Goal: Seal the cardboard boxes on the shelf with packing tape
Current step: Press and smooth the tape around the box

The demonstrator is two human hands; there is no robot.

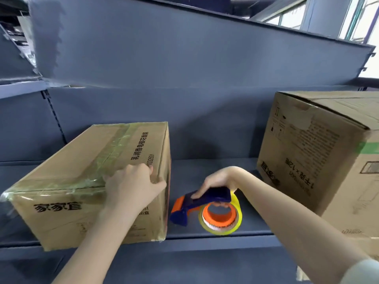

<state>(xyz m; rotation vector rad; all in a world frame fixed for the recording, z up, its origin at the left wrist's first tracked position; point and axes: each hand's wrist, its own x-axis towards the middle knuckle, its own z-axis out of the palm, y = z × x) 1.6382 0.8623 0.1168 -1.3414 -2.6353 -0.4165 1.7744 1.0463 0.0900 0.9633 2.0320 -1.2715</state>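
Nearest, our right hand [217, 183] curls round the tape dispenser [196, 203], which sits on the shelf [205, 249] between the boxes; our left hand [131, 185] lies fingers-flat atop the left cardboard box [82, 171]. That box already wears clear tape along its seam, so we judge it sealed; the right cardboard box [320, 156], farther back, seemingly remains.

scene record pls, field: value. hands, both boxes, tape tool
left hand: rests on top of left box, near its front right corner
right hand: grips tape dispenser by the handle
tape dispenser: between the boxes, low at the shelf; contact unclear; yellow roll loaded
left box: tape along top seam
right box: top flaps down; tape not clear
shelf: grey, holds both boxes
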